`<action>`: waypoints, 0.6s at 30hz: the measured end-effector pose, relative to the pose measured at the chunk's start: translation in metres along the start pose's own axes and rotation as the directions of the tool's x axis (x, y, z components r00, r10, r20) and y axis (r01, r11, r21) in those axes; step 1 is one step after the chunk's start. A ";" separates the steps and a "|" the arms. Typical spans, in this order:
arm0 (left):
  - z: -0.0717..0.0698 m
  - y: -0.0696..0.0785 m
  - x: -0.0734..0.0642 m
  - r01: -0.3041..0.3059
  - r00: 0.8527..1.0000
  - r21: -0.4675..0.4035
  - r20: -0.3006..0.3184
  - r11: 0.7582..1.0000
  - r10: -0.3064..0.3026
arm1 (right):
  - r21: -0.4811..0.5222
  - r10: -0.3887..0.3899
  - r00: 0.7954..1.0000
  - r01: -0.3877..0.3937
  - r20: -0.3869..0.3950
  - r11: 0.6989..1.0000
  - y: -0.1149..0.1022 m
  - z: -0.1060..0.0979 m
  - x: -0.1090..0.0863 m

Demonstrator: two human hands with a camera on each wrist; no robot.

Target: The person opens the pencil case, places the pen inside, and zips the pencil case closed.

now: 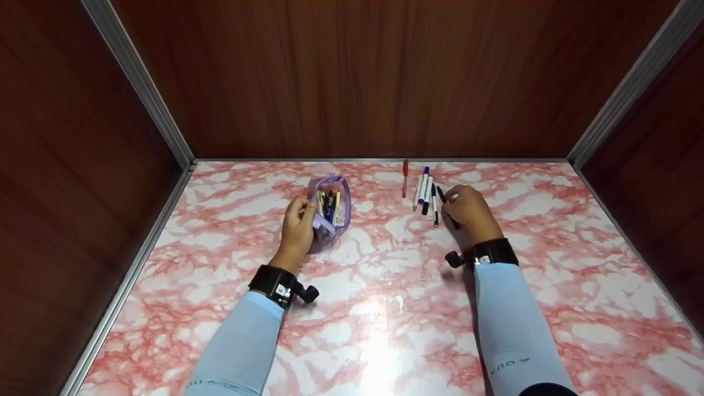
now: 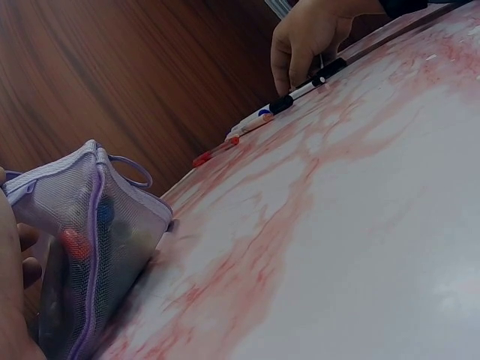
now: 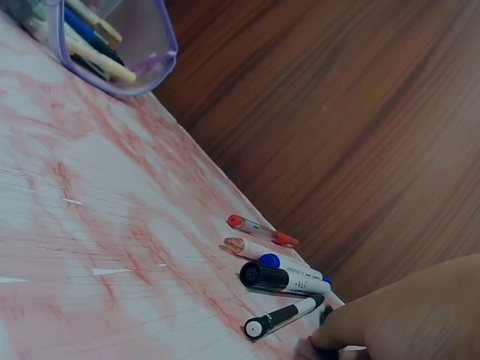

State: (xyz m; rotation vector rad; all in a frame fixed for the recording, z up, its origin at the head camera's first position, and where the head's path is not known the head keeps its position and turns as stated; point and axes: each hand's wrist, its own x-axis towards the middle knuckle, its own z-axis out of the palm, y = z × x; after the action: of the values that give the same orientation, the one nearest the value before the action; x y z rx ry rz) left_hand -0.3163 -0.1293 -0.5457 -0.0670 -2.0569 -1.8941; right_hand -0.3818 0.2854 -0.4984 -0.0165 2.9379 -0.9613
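A purple mesh pencil case (image 1: 347,212) with an open top stands left of centre, with several pens and markers (image 1: 330,208) inside. My left hand (image 1: 297,226) grips its left edge, thumb at the rim and fingers outside. On the right, my right hand (image 1: 471,212) bends its fingers down around a black pen (image 1: 441,193), whose two ends show past the thumb. Part of that pen is hidden by the hand. Just left of it lie a white pen with black ends (image 1: 434,206), a black-capped marker (image 1: 427,195) and a blue-capped marker (image 1: 423,186).
A pale pencil-like stick (image 3: 244,247) and a red-capped pen (image 1: 405,179) lie left of the markers. The red-and-white marbled tabletop (image 1: 379,291) meets a brown wood panel (image 1: 379,82) at the back. More panels stand at both sides.
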 end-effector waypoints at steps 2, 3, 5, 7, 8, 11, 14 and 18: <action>0.000 0.000 0.000 -0.007 1.000 -0.001 0.000 1.000 0.007 | -0.009 0.007 1.000 -0.006 0.017 1.000 0.000 0.000 0.000; 0.000 -0.001 0.000 -0.012 1.000 -0.001 -0.001 1.000 0.012 | -0.019 0.007 1.000 -0.006 0.020 1.000 0.000 0.000 0.000; 0.000 -0.001 0.000 -0.022 1.000 -0.001 -0.002 1.000 0.022 | -0.033 0.009 0.999 -0.008 0.032 0.999 -0.001 -0.001 -0.001; 0.000 -0.002 0.000 -0.030 1.000 -0.001 -0.002 1.000 0.030 | -0.033 0.017 0.999 -0.015 0.046 0.999 -0.002 -0.001 -0.002; 0.000 -0.002 0.000 -0.033 0.999 -0.002 -0.001 0.999 0.033 | -0.036 0.017 0.999 -0.015 0.050 0.999 -0.002 -0.001 -0.002; 0.000 -0.002 0.000 -0.029 1.000 -0.004 -0.002 1.000 0.029 | -0.062 -0.016 0.998 0.019 0.053 0.998 -0.002 -0.002 -0.003; 0.000 -0.003 0.000 -0.022 1.000 -0.009 -0.002 1.000 0.022 | -0.075 -0.044 0.998 0.046 0.040 0.996 -0.002 -0.001 -0.004; 0.000 -0.003 0.001 -0.021 1.000 -0.016 -0.004 1.000 0.021 | -0.054 -0.052 0.998 0.053 0.020 0.997 -0.002 -0.001 -0.005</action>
State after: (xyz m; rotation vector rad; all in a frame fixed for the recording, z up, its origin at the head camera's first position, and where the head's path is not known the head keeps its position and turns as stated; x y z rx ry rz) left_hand -0.3175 -0.1299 -0.5480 -0.0889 -2.0310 -1.8968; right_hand -0.3766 0.2842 -0.4961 -0.1043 2.9594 -0.8817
